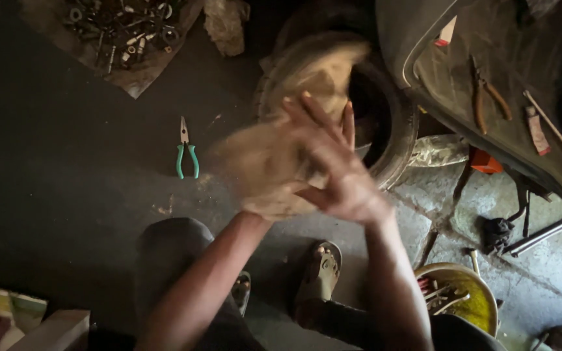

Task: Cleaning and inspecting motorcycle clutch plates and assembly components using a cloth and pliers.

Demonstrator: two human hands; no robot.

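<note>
A tan, dirty cloth [274, 149] is bunched between both of my hands in the middle of the view, blurred by motion. My right hand [333, 166] presses on the cloth from the right, fingers spread upward. My left hand [261, 205] is almost wholly hidden under the cloth, with only the wrist showing. Behind the hands a black tyre [395, 123] lies on the floor.
Green-handled pliers [187, 153] lie on the dark floor to the left. A sheet with several bolts and nuts [121, 29] sits at the top left. Rusty pliers [486, 94] rest on a grey panel at the right. A yellow bowl with tools [469, 299] stands near my sandalled foot [320, 273].
</note>
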